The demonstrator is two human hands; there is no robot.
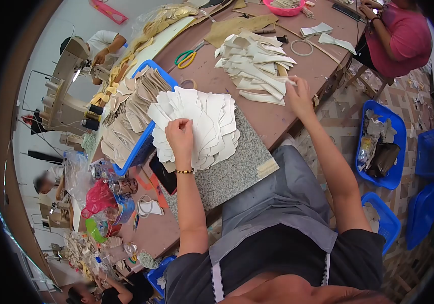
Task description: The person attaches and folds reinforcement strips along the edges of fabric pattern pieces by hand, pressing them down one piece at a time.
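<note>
Two heaps of white pieces (196, 121) were counted; their pieces overlapped too much to be numbered. One pair of scissors (186, 57), one speckled slab (222, 180), one pink basket (284, 11), one bracelet (184, 172), at least two sewing machines (67, 83) and four other people (402, 38) were also seen.

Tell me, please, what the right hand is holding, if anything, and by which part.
The right hand appears to hold a white piece by one end, at the fingertips.
</note>
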